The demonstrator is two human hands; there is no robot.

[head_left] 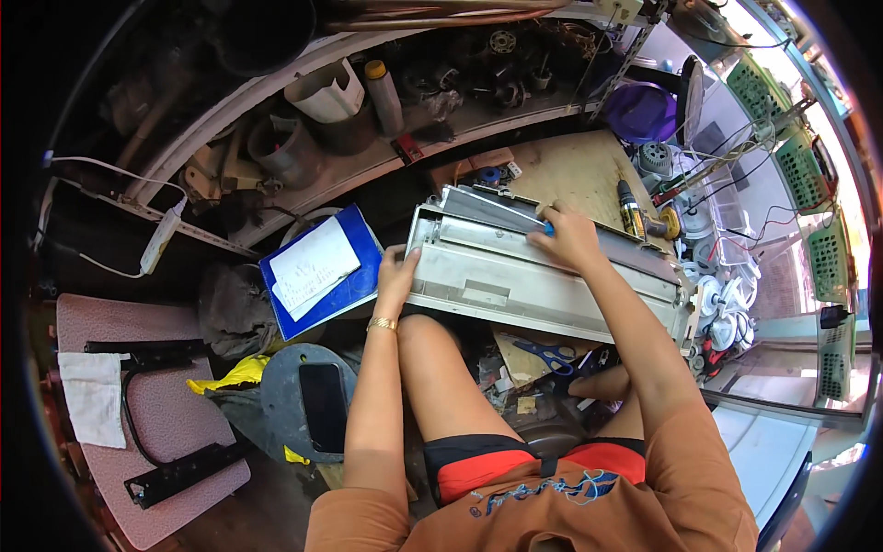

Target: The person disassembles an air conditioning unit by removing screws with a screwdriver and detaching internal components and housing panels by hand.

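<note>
A long grey metal housing (515,271), like the inside shell of an air conditioner, lies across the person's lap and over a wooden board (575,170). The left hand (397,271) grips the left end of the housing, with its fingers curled over the edge to keep it steady. The right hand (570,237) rests on top near the back rail and is closed around a small tool with a blue handle (548,227); its tip is hidden, so I cannot tell what kind of tool it is.

It looks like the person is busy working on a screw or clip along the top rail. The next move would need the left hand to hold the housing firm while the right hand turns or pushes the tool with care, so that it does not slip.

Blue scissors (552,354) lie on the floor below the housing. A blue clipboard with white paper (322,271) sits just left of it. A dark phone (324,405) lies on a round grey lid, lower left.
</note>
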